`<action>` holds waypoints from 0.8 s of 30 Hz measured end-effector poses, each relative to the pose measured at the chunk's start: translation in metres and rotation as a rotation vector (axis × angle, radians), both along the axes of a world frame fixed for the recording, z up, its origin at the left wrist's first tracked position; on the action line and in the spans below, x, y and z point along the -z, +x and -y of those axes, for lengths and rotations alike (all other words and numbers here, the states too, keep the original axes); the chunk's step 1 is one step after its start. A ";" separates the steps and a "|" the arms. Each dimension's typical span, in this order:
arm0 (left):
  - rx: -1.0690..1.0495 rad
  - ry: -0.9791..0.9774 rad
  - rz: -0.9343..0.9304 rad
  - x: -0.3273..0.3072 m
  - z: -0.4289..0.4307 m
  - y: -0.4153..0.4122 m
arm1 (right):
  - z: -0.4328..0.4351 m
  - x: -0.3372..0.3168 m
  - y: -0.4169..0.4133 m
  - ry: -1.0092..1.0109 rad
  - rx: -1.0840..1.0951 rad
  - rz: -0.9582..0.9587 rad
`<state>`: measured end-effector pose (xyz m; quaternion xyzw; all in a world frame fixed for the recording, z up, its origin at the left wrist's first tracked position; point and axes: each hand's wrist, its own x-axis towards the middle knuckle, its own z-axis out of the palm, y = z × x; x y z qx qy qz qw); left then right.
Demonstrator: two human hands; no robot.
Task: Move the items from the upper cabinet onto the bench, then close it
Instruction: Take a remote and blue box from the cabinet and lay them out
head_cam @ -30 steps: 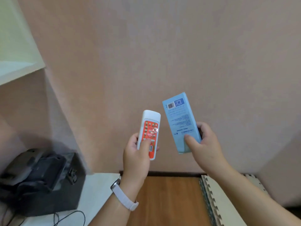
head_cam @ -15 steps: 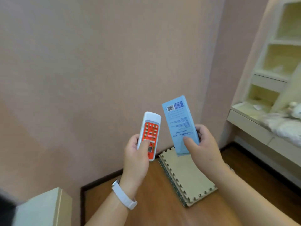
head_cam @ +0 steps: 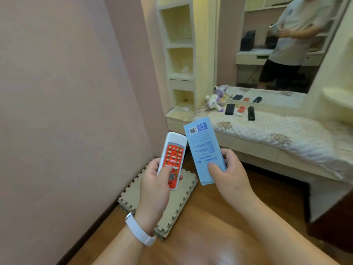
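Observation:
My left hand (head_cam: pixel 154 186) grips a white remote with an orange button panel (head_cam: pixel 172 159), held upright with the thumb on its face. My right hand (head_cam: pixel 229 173) grips a light blue box (head_cam: pixel 203 148) by its lower end, its barcode at the top. Both are held side by side in front of me, above the floor. The bench (head_cam: pixel 286 138), covered with a quilted floral cloth, stands ahead to the right. On it lie a black phone (head_cam: pixel 229 109), a small orange and white remote (head_cam: pixel 241 110), a black remote (head_cam: pixel 251 113) and a plush toy (head_cam: pixel 214 101).
A pink wall (head_cam: pixel 66 92) fills the left. Cream open shelves (head_cam: pixel 178 54) stand in the corner beyond the bench. A large mirror (head_cam: pixel 277 44) behind the bench reflects a person. Foam puzzle mats (head_cam: pixel 183 203) lie stacked on the wooden floor under my hands.
The view has swung right: the wall and black device are gone, the bench, shelves and mirror have come into sight. Both hands keep the same hold on remote and box.

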<state>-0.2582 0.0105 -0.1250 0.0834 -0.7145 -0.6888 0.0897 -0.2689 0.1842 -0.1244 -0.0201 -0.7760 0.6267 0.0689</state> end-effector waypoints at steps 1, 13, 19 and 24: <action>0.034 0.004 0.005 0.001 -0.008 -0.009 | -0.008 0.003 -0.005 0.003 0.034 0.011; 0.317 0.073 0.054 0.024 -0.041 -0.180 | -0.040 0.010 -0.118 0.136 0.366 0.083; 0.410 0.147 0.085 0.030 -0.048 -0.268 | -0.038 0.003 -0.180 0.174 0.493 0.088; 0.519 0.163 0.112 0.039 -0.068 -0.310 | -0.052 0.010 -0.206 0.177 0.578 0.103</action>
